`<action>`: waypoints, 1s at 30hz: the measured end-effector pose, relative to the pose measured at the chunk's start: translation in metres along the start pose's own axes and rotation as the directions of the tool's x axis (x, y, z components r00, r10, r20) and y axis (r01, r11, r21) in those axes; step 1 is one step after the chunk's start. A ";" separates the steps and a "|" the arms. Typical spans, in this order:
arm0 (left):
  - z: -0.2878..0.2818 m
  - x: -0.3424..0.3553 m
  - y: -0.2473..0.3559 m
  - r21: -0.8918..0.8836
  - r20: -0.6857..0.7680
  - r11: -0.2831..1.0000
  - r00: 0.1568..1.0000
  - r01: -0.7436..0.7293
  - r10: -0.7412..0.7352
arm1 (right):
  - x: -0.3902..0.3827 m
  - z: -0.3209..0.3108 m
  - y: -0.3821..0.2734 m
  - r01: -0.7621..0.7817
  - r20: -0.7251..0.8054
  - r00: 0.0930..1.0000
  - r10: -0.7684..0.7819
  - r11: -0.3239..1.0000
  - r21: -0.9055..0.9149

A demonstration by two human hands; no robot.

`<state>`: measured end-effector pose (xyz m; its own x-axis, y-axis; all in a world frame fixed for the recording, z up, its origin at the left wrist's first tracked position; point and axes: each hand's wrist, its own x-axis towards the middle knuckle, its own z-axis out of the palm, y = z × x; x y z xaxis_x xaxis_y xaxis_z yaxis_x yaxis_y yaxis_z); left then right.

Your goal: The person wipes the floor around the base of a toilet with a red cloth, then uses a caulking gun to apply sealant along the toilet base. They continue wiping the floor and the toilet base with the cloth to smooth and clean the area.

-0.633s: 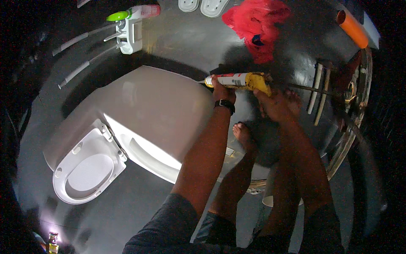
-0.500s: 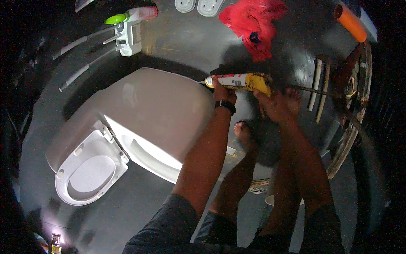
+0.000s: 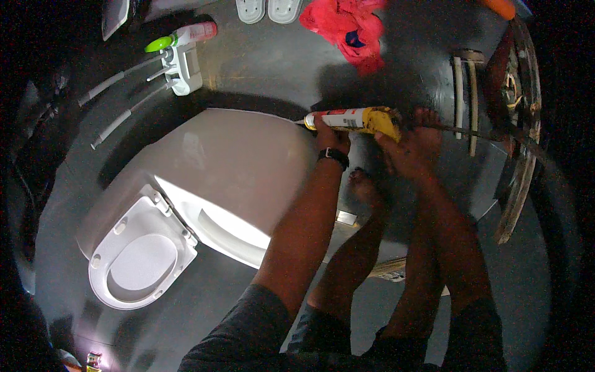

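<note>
A yellow caulking gun (image 3: 383,119) with a white cartridge (image 3: 334,118) lies level across my two hands. My left hand (image 3: 331,137) is wrapped round the front of the cartridge, below its nozzle end. At the back, my right hand (image 3: 409,150) grips the gun's handle; its fingers are partly in shadow. A thin rod runs out behind it to the right. The nozzle tip meets the far edge of a toilet (image 3: 242,161) with smooth pale sides, whose white seat (image 3: 102,273) stands open at the lower left. I cannot make out a sealant bead.
A red crumpled cloth or bag (image 3: 347,28) lies at the top beside white slippers (image 3: 284,10). Upper left are a white bracket (image 3: 189,68) and a green-topped bottle (image 3: 199,32). Pale sticks (image 3: 458,99) and a curved wooden edge (image 3: 527,124) are at right. My bare feet (image 3: 365,185) are close by.
The view has shifted, so the red bundle and slippers sit higher and farther left, and the orange tube has nearly left the picture. Both hands keep their hold on the caulking gun.
</note>
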<state>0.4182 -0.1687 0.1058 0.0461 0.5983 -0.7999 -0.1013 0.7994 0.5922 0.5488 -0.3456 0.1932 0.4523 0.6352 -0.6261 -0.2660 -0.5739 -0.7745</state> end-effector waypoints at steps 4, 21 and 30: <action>-0.014 0.005 -0.016 -0.059 0.043 0.997 0.998 0.048 -0.046 | -0.013 -0.003 -0.010 -0.026 -0.093 0.995 0.027 1.000 0.015; -0.035 -0.023 -0.033 0.137 0.042 0.981 0.989 0.137 -0.144 | -0.063 0.028 0.044 0.050 -0.200 0.979 0.029 0.924 0.379; -0.045 -0.044 -0.047 0.257 0.205 0.965 0.979 -0.050 -0.004 | -0.093 0.019 0.040 -0.097 -0.063 0.990 0.125 0.937 0.334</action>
<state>0.3760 -0.2351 0.1086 0.2494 0.5934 -0.7653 0.1550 0.7556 0.6364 0.4797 -0.4176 0.2193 0.4680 0.5247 -0.7111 -0.5780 -0.4270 -0.6954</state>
